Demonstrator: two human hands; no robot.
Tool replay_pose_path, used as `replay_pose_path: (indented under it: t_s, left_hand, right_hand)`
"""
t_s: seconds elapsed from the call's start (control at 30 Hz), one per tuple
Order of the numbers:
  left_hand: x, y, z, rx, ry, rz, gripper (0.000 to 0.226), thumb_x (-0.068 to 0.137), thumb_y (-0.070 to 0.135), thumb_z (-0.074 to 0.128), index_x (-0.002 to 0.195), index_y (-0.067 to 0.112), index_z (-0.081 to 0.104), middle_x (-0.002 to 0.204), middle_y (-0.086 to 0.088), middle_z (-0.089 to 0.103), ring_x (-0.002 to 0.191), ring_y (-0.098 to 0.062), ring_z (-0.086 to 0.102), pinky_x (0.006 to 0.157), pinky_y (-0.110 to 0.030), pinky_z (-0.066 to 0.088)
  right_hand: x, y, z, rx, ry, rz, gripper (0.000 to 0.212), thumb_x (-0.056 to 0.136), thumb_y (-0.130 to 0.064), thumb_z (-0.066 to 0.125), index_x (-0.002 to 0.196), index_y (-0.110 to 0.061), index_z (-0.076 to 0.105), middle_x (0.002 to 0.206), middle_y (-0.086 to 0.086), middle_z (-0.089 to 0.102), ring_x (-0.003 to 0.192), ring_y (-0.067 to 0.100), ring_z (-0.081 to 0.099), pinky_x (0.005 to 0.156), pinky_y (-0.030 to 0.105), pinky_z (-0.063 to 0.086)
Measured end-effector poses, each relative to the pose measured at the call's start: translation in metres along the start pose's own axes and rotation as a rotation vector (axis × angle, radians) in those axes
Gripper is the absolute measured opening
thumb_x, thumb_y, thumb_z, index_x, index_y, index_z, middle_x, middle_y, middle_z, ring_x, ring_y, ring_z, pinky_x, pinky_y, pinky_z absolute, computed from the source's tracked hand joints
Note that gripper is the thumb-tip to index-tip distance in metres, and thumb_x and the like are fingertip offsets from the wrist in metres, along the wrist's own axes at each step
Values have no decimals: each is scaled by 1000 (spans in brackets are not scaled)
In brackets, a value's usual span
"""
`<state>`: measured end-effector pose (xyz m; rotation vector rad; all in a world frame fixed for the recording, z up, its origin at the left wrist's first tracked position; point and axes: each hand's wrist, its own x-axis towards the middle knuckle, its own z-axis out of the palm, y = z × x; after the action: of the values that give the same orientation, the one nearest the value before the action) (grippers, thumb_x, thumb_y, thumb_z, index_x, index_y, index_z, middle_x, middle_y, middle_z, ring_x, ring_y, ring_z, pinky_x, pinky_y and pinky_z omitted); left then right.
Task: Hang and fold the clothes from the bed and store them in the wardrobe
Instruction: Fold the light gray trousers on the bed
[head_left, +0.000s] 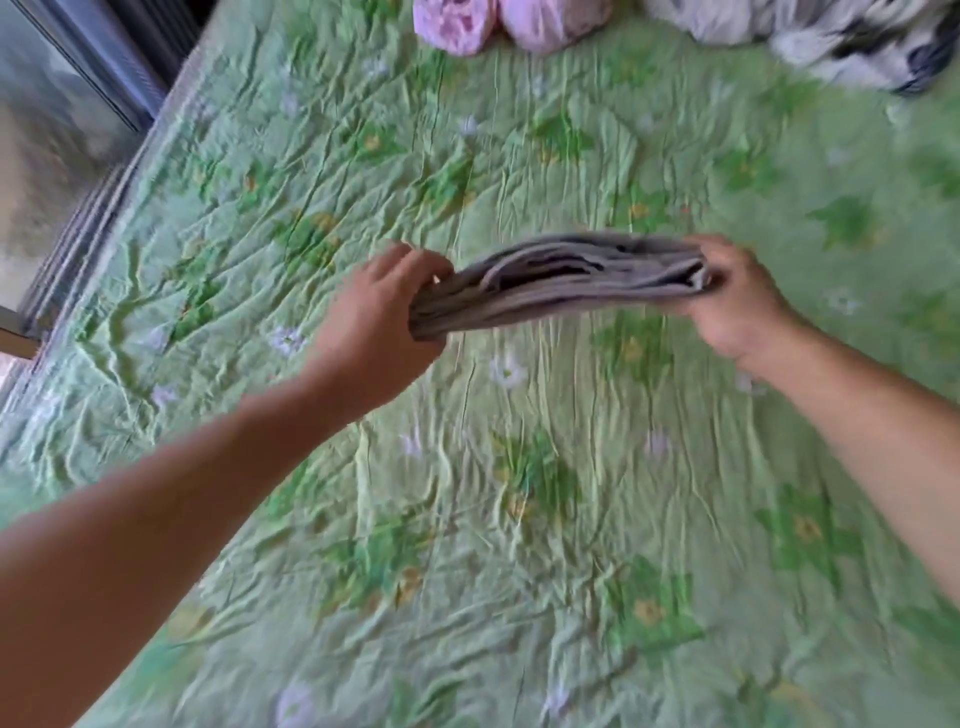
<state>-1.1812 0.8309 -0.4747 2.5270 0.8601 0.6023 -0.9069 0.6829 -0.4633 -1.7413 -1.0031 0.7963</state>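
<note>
Mid-frame: your left hand (376, 317) and right hand (737, 306) each grip one end of the folded grey garment (556, 280), held above the green floral bedsheet (467, 519). Pink clothes (483, 21) lie top centre.

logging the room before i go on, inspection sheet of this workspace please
surface: bed covered by a creased green floral sheet
job's things: folded grey garment held over the sheet; black-and-white cloth heaped at far right
clutter: two pink bundles at the far edge
grippers: left hand grips the garment's left end, right hand its right end
cables: nothing seen
surroundings: blurred floor and a dark frame left of the bed
</note>
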Motion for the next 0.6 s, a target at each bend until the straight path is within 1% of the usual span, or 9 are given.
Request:
replay_pose_path:
  t_s: [0.03,0.1,0.2,0.27,0.33,0.43,0.5,0.53,0.6]
  left_hand:
    - [-12,0,5,70,-21,91,48,65,16,67,112,21,57,104,-5,57,92,-24,53,72,-31,39]
    - [-51,-7,26,180,-124,175,53,67,14,73,117,18,56,109,-9,56,97,-32,55,79,-38,46]
    - [-112,-30,67,305,-443,132,59,74,23,77,130,22,58,126,-8,55,112,-34,57,91,-45,50]
    - [-137,-41,89,315,-604,34,56,84,39,70,137,29,53,142,-4,46,130,-28,47,103,-45,44]
    - [-142,-45,111,260,-558,-59,55,89,47,58,141,31,45,151,-4,37,139,-28,37,108,-48,41]
    - [-123,-38,151,232,-486,-91,60,97,56,33,153,40,19,165,-6,11,153,-26,7,119,-49,18]
    - [-107,-35,181,286,-473,-71,63,99,61,21,156,46,-1,168,-3,-9,154,-25,-14,121,-54,3]
    - [-101,-38,193,336,-470,-61,64,99,62,20,155,47,-5,167,-4,-13,153,-26,-18,122,-59,1]
    - [-95,-54,213,411,-478,-61,64,99,63,19,156,47,-5,167,-5,-15,153,-27,-18,120,-63,2]
  right_hand:
    - [-18,12,1,-114,57,-36,50,69,15,58,110,-9,74,111,8,71,109,25,67,94,12,45]
    - [-56,51,3,-436,97,-91,57,67,15,52,119,-1,68,129,24,56,124,40,53,108,26,39]
    - [-112,121,22,-741,-165,125,76,76,18,57,143,-16,55,155,16,34,143,36,33,117,44,33]
    - [-135,153,41,-772,-241,205,65,89,5,55,147,-25,50,161,11,27,147,32,27,118,44,31]
    - [-137,172,60,-734,-175,200,49,99,-20,54,147,-27,48,162,9,26,148,33,26,114,47,35]
    - [-117,185,95,-845,-220,153,65,96,-58,39,156,-38,25,169,3,3,154,31,9,117,56,30]
    - [-99,193,121,-925,-243,99,75,92,-68,31,159,-43,9,168,0,-16,155,30,-11,120,62,16]
    - [-91,195,134,-947,-228,81,76,92,-71,29,159,-44,6,168,0,-19,154,31,-18,119,66,11]
    - [-78,201,156,-1000,-163,73,77,92,-73,28,159,-44,6,169,4,-13,153,35,-19,115,73,7]
